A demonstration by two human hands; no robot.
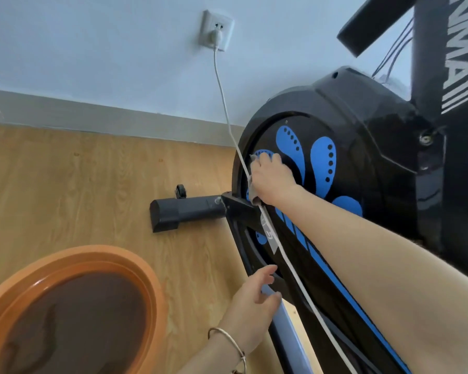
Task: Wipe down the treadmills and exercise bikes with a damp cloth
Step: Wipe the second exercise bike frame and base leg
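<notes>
Head camera looks down along both forearms. Nearest, at lower left, an orange plastic basin (153, 290) sits on the floor, holding murky brown water. Just to its right the left hand (250, 300), a thin bangle (227, 336) on its wrist, reaches to the blue-grey lower frame bar (285, 323) of the exercise bike (430, 184). Its grip is apart, fingers spread and holding nothing, the thumb by the bar.

Further on, the right hand (272, 179) has its grip curled over a greyish cloth (253, 197). It presses the cloth against the bike's black flywheel cover (362, 125), on the round panel with blue petal shapes. A white cable (223, 101) runs down across that panel, passing just beside the right hand.

Left of the cover, the bike's black front stabiliser (184, 213) lies on the wood-grain floor (92, 184), a small transport wheel (180, 190) behind it. Beyond, a grey skirting board (65, 110) meets a pale blue wall (92, 49), where the cable's plug (216, 36) sits in a white socket (224, 21).
</notes>
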